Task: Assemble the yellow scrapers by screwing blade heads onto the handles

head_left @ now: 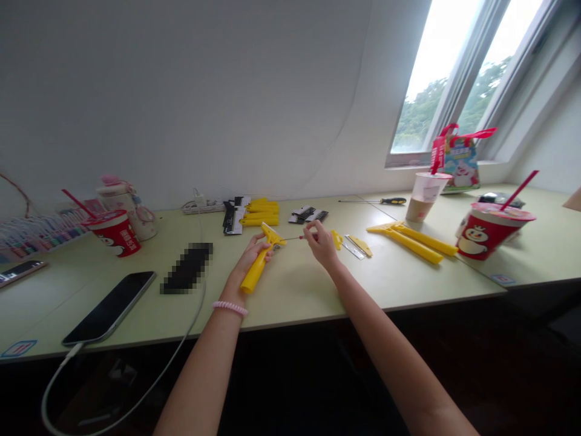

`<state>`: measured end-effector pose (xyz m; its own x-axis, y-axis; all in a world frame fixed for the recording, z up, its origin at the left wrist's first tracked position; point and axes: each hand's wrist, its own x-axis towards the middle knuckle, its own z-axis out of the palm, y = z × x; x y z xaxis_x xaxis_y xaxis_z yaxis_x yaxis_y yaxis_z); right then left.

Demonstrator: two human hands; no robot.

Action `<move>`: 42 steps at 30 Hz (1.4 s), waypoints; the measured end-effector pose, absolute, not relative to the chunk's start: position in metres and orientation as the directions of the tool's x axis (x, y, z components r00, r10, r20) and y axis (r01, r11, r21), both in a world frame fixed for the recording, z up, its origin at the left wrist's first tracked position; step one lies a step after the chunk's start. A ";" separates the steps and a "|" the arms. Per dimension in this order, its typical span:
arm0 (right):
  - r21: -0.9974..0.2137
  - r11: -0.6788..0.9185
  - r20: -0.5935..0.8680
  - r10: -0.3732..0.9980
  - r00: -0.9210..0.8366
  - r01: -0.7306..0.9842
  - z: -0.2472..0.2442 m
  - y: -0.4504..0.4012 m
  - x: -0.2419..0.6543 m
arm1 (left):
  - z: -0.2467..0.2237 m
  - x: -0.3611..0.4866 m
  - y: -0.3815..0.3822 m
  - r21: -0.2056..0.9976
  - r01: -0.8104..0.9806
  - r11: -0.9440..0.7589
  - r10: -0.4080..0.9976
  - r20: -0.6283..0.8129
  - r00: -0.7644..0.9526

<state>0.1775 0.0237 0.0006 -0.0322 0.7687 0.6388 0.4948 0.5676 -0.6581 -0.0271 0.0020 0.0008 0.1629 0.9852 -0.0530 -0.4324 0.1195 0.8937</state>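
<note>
My left hand (246, 259) is wrapped round a yellow scraper (255, 274), its head angled up and its handle toward me. Pinched in my right hand (323, 245) is a thin screwdriver (293, 238); its shaft reaches left to the scraper head, and my fingers hide its handle. Whether the tip sits in a screw is too small to tell. Just right of that hand lie a small yellow plastic piece (336, 240), a clear strip (353, 247) and a yellow blade cover (359, 245). Two yellow scrapers (415, 243) rest farther right.
Several yellow handles (261, 213) and black-and-white packets (233, 218) lie near the wall, with more packets (308, 214) beside them. A longer screwdriver (393, 201) lies behind. Drink cups (488, 233) stand right and left (118, 236). A phone (111, 307) with a cable lies left.
</note>
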 end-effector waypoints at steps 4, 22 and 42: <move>-0.657 0.557 0.613 0.787 -0.070 0.509 -0.002 0.025 0.179 | -0.001 -0.028 0.005 0.884 -0.453 0.114 0.988 -0.054 0.143; -0.623 0.578 0.659 0.751 -0.045 0.527 0.000 0.024 0.178 | 0.002 -0.027 0.002 0.892 -0.436 0.119 0.988 -0.063 0.139; -0.595 0.645 0.709 0.702 -0.065 0.479 0.001 0.023 0.176 | 0.004 -0.024 0.000 0.889 -0.444 0.112 0.990 -0.059 0.131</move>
<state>0.1761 0.0232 0.0008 -0.0648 0.7022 0.7090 0.4794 0.6450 -0.5951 -0.0242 -0.0003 0.0043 0.1308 0.9896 -0.0592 -0.4437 0.1118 0.8892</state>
